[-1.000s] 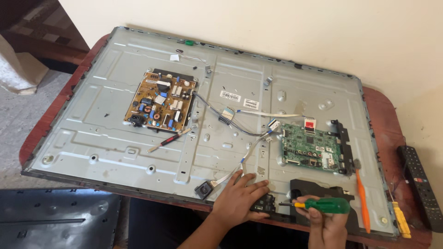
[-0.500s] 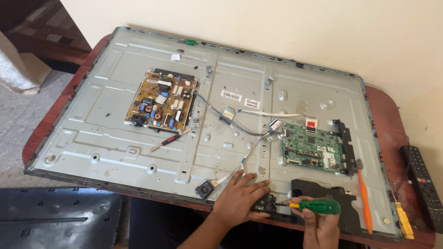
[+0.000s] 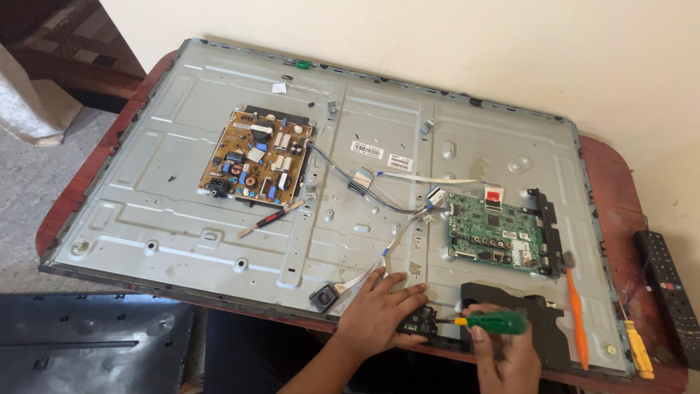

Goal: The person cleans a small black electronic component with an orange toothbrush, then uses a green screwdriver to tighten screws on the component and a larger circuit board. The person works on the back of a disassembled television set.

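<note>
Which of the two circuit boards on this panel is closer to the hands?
The green circuit board, on the right side of the metal back panel, just above the right hand. The tan circuit board sits far off, up on the left.

Matt grey sheet-metal panel (image 3: 219, 190), glossy green plastic screwdriver handle (image 3: 498, 322), matt black plastic cover (image 3: 543, 332), polished reddish wooden desk (image 3: 620, 190), smooth orange plastic pry tool (image 3: 577, 317)

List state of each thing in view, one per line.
Left hand: flat on small black module, pinning it
Right hand: grip shut on green screwdriver
Green screwdriver: level, tip at module
Panel back: cover off, boards exposed
Power board: mounted, wired
Main board: mounted, ribbons attached
Orange pry tool: lying loose
Remote: on table, untouched
</note>
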